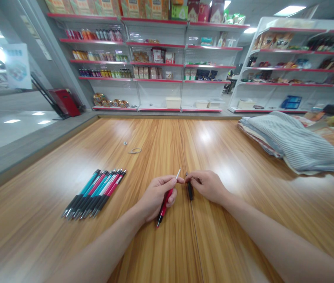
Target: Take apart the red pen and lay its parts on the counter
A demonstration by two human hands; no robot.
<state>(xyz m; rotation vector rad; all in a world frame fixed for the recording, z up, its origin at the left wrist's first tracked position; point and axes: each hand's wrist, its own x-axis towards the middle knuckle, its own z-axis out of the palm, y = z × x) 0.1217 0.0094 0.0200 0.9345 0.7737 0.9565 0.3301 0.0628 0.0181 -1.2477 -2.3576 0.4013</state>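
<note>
**Red pen (163, 210) held in left hand (159, 196), black piece (190, 192) pinched in right hand (208, 184)**

Pen row (96, 192) taken as landmark: teal, red and white barrels laid side by side on the wood-look desk (219, 243), silver tips pointed toward the near side. Black sections are seen at the tip end of each barrel.

Just right of the pen row, the red pen is grasped by the left hand, fingers wrapped round the barrel. It is held slanted, its lower end pointed toward the near side. A slim white rod (178, 173) is seen sticking up past the left thumb, roughly in line with the pen; the join is covered by the fingers.

Farther right of the pen row, the short black piece is gripped near its top by the fingertips of the right hand, its lower end left exposed. The two hands are held close together; contact between them cannot be told.

Beyond the pen row and a little to its right, a thin loop (139, 151) and a small shiny bit (125, 143) are left on the desk. Well to the right of the pen row, folded cloths (296, 141) are piled. Behind the pen row, past the desk's far edge, red-edged shelves (156, 44) are stocked with packets and bottles.
</note>
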